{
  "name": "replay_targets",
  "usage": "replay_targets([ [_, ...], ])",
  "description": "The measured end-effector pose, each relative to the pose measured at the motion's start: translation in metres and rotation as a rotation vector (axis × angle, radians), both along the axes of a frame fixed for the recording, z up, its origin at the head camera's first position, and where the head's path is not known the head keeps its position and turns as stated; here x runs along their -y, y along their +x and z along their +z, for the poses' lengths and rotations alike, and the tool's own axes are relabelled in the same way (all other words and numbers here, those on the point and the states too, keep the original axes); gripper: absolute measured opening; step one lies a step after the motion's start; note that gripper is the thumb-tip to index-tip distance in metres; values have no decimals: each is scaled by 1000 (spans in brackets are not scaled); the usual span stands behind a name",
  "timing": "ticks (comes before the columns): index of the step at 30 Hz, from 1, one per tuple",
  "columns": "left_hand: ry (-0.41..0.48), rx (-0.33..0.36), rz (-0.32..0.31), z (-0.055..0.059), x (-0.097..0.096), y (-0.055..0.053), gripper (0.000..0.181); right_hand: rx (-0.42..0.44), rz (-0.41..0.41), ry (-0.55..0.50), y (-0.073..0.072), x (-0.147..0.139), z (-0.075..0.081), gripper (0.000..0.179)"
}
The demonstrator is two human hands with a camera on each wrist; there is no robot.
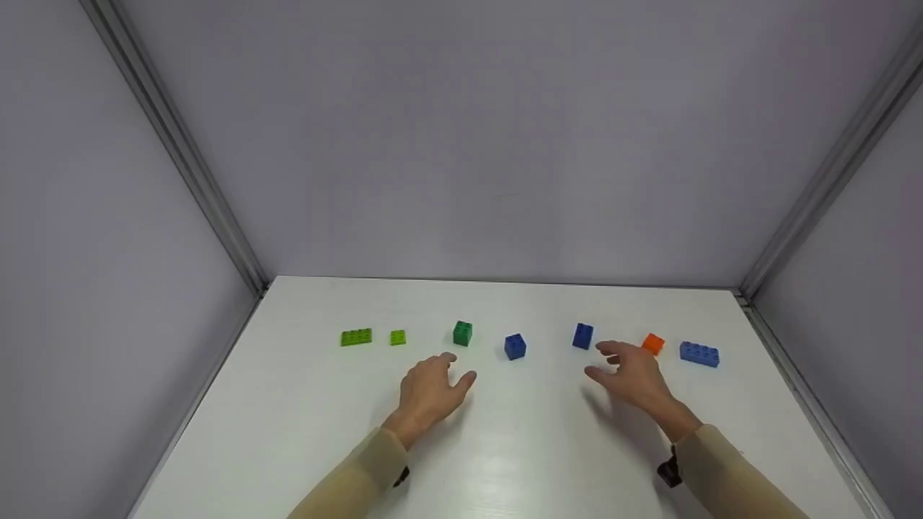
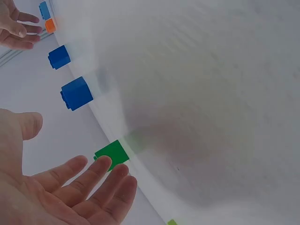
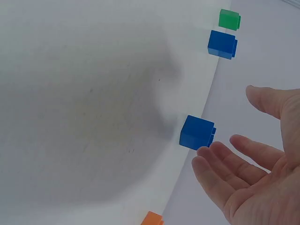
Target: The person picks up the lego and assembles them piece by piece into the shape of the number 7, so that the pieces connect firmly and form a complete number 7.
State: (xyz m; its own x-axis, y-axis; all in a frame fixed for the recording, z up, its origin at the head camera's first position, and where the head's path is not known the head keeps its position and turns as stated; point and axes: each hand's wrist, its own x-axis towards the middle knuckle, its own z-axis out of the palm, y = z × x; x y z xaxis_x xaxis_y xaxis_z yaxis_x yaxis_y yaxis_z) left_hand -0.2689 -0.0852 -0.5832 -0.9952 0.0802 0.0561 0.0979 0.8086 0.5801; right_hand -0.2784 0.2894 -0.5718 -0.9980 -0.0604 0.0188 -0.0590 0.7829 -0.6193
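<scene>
My left hand (image 1: 430,391) hovers over the white table with thumb and fingers spread, holding nothing. Nearest to it is a green brick (image 1: 462,334), just beyond the fingertips; in the left wrist view the fingers partly cover this green brick (image 2: 112,153). My right hand (image 1: 631,375) is also held above the table, fingers apart and nothing in them. A dark blue brick (image 1: 583,336) lies just ahead of its fingertips, also in the right wrist view as a blue brick (image 3: 197,132). Between the hands stands another blue brick (image 1: 515,347). An orange brick (image 1: 653,344) sits behind the right hand.
A long lime-green brick (image 1: 356,337) and a small lime-green brick (image 1: 398,337) lie at the left. At the far right is a long blue brick (image 1: 699,354). Grey walls (image 1: 505,144) enclose the white table (image 1: 288,432) at the back and both sides.
</scene>
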Motion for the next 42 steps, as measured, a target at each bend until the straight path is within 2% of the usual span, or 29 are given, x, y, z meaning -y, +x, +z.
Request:
replay_targets([
  [7,32,10,-9,0,-6,-2,55,36,-41,-47,-13,-3,-2,59],
  [12,60,-16,-14,0,-10,-5,52,55,-67,-74,-22,-4,-2,61],
  [22,200,-14,-31,-3,-22,-14,47,109,-121,-165,-42,1,-4,66],
  [30,299,-26,-68,-5,-43,-25,44,128,-142,-230,-52,1,-8,68],
  [37,355,34,-28,-7,-64,-38,48,143,-157,-292,-58,4,-12,67],
  [42,366,21,-4,-11,-77,-45,50,134,-159,-293,-61,10,-15,66],
])
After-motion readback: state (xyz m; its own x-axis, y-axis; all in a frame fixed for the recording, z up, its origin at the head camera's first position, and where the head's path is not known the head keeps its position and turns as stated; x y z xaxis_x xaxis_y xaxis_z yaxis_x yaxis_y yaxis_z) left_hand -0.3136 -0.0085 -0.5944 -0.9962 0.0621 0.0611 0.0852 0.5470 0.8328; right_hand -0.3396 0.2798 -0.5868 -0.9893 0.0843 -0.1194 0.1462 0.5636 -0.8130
